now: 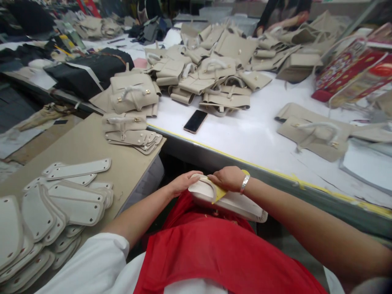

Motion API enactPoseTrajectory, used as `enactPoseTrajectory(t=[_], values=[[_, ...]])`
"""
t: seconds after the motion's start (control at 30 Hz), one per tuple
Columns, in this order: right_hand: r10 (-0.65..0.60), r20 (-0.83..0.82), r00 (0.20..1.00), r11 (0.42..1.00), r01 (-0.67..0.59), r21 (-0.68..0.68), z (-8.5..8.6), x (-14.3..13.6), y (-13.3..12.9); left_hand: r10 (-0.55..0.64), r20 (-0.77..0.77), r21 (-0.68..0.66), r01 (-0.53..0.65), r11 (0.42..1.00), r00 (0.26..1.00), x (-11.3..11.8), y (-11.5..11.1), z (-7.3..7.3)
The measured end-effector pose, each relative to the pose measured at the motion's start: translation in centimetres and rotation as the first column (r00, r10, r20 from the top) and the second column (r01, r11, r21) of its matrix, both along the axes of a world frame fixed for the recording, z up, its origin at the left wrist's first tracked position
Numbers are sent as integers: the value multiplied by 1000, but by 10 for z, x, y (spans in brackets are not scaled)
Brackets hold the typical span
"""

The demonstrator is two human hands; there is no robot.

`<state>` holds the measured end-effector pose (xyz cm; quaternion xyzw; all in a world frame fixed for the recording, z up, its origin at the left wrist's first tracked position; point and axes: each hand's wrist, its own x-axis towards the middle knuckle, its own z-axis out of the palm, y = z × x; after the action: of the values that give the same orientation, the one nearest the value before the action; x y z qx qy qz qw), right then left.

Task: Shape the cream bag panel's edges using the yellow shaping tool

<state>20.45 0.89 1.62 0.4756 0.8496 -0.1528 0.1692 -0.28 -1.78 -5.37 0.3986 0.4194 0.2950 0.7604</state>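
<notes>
Gripping a cream leather strip — rounded ends — left hand and right hand both clasp it.

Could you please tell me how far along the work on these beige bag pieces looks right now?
Done: many assembled beige bags lie heaped on the white table. In hand: the left hand and right hand press one cream flap piece with a yellow tool over the lap. Left: stacks of flat cut panels wait on the side board, so plenty seems to remain.
</notes>
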Motion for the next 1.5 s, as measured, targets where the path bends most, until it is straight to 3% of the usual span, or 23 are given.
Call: enactPoseTrajectory(t=[0.1,0.17,0.23,0.33,0.43,0.57,0.77,0.93,1.1,1.3,1.4,1.5], values=[[-198,-161,967,979,186,-88,7,21,-1,56,-43,-23,-57,998,998,-24,-7,7],[-349,-312,883,935,308,-176,14,41,-10,102,-149,-29,-107,994,984,-38,-15,13],[-506,-415,756,858,393,-331,24,60,-27,107,-193,-51,-118,992,975,-42,-23,18],[-714,-458,530,686,397,-610,39,75,-61,28,-61,-149,-37,988,998,-33,-29,26],[-794,-452,407,596,372,-712,46,71,-90,-42,60,-228,55,972,997,-20,-26,32],[-765,-466,445,627,347,-698,38,59,-104,-75,125,-254,104,962,989,-13,-18,33],[-659,-525,538,731,297,-614,22,56,-84,54,123,-254,-21,967,991,7,-3,20],[-685,-544,485,699,227,-678,13,55,-65,110,151,-199,-79,977,982,16,13,6],[-742,-534,404,654,266,-708,4,39,-67,98,161,-206,-64,976,982,13,16,3],[-706,-537,461,699,333,-632,-7,7,-85,-10,208,-248,63,967,978,-4,15,3],[-769,-495,404,627,329,-706,-15,-15,-94,-34,258,-254,102,962,966,-11,16,1],[-888,-399,227,454,298,-840,-26,-42,-103,-38,309,-245,118,962,950,-16,15,-1]])
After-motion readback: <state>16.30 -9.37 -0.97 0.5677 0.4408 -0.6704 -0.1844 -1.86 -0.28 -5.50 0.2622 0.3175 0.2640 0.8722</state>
